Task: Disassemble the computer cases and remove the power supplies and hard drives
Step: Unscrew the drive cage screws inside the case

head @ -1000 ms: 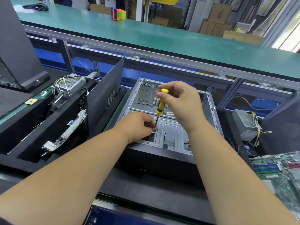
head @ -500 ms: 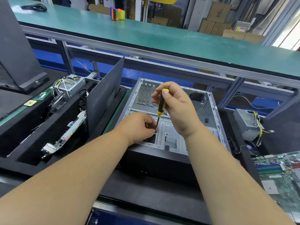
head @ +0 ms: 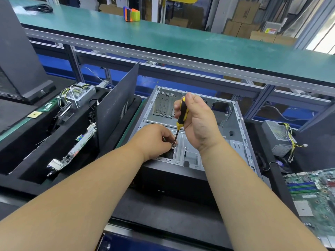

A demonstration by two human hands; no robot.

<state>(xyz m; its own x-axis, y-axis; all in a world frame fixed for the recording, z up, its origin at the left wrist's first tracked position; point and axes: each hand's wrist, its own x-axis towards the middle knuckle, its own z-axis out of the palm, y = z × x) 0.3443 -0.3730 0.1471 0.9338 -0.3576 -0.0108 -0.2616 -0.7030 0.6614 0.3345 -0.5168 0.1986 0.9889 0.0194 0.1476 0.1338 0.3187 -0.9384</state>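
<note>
An open grey computer case (head: 233,131) lies on its side in front of me, mostly stripped inside. My right hand (head: 199,122) grips a yellow and black screwdriver (head: 181,115), held upright with its tip on a screw (head: 174,146) in the case's front drive bracket. My left hand (head: 154,140) rests on the bracket beside the tip, its fingers curled and pinching at the screw. One power supply (head: 79,94) with its cables lies at the left, and another power supply (head: 277,138) lies at the right.
A black side panel (head: 116,107) leans upright left of the case. A circuit board (head: 79,147) lies in the black foam tray at the left. A green motherboard (head: 315,194) sits at the right. A green conveyor bench (head: 181,42) runs behind.
My right hand has turned on the screwdriver, and its grip has slid down from the handle's top to its side. The left hand stays at the screw.
</note>
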